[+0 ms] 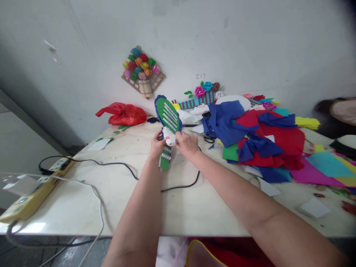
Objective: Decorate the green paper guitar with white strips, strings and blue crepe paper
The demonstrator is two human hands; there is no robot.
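White piece [169, 135] between left hand [157, 145] and right hand [188, 144], fingers of both closed on its sides; exact contacts partly hidden. Green craft piece [170, 116] with blue rim held tilted along with it, oval part above fingers, narrow part below. Pale table [125, 207] beneath: black cable [180, 188] across it, yellow power strip [46, 188] near left, red plastic bag [126, 114] far left, heaped blue and red cloth [280, 139] right. Grey-white wall [250, 44] beyond, flower ornament [141, 66] against it.

Matt green oval [167, 114], glossy plastic bag [128, 115]
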